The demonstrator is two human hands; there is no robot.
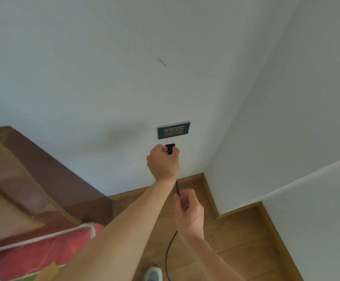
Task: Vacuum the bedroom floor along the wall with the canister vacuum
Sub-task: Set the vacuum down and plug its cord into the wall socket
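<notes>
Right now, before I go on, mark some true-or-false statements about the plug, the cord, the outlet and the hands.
1. The plug is already pushed into the outlet. False: its prongs are bare, just below the outlet.
2. The left hand grips the plug. True.
3. The right hand hangs free. False: it holds the cord lower down.
4. A bed stands left of the outlet. True.
</notes>
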